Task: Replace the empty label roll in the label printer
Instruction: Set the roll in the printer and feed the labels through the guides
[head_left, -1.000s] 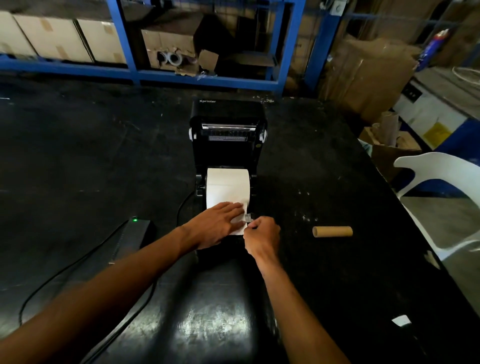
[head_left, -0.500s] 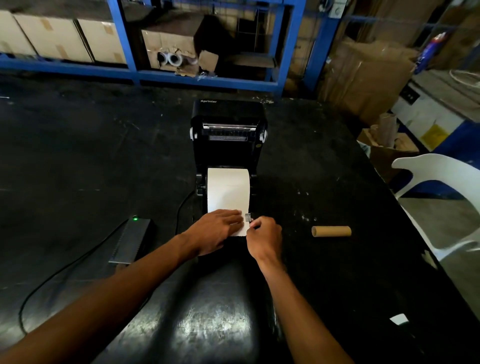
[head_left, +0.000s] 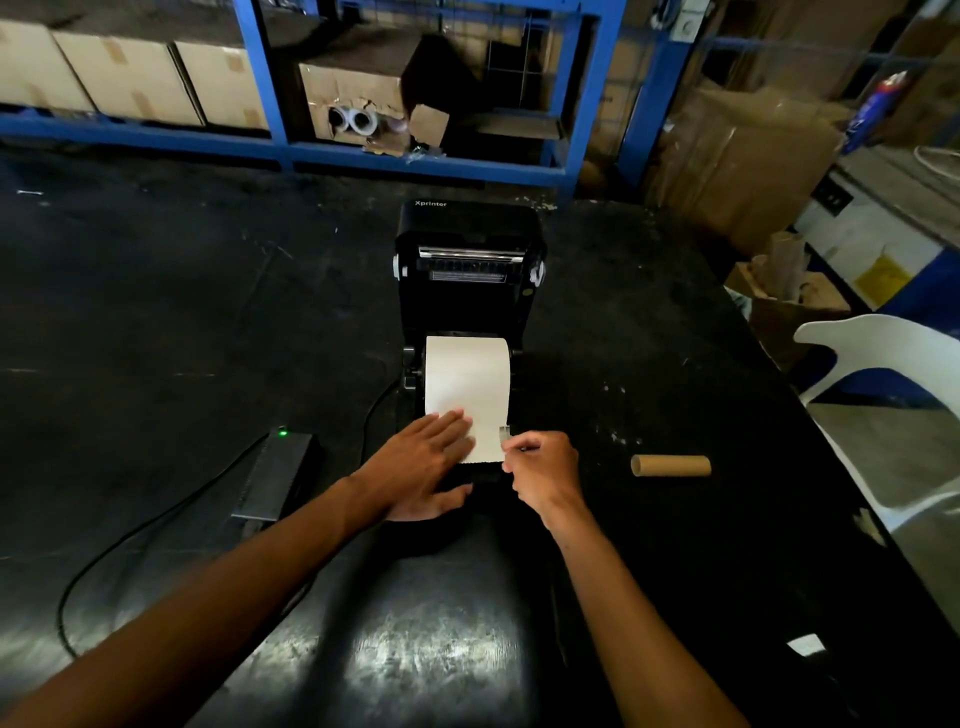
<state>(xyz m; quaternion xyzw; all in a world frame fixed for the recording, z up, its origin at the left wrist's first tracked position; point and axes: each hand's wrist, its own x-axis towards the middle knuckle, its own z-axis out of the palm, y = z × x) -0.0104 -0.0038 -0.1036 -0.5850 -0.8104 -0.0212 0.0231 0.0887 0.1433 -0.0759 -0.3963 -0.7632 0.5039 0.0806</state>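
A black label printer (head_left: 467, 291) stands on the dark table with its lid up. A white label roll (head_left: 466, 376) sits in its bay, and the paper runs forward toward me. My left hand (head_left: 415, 470) lies flat with straight fingers on the paper's left front part. My right hand (head_left: 543, 470) is curled at the paper's right front corner, pinching a small grey tab (head_left: 504, 432) there. The empty brown cardboard core (head_left: 670, 465) lies on the table to the right of my hands.
A black power adapter (head_left: 275, 475) with a green light and its cable lie left of the printer. A white plastic chair (head_left: 893, 415) stands at the table's right edge. Blue shelving (head_left: 415, 161) with cardboard boxes runs behind the table. A small white scrap (head_left: 805, 645) lies near right.
My left hand has slid left and back a little and flattened out, uncovering more of the paper's front end. My right hand stays at the right corner.
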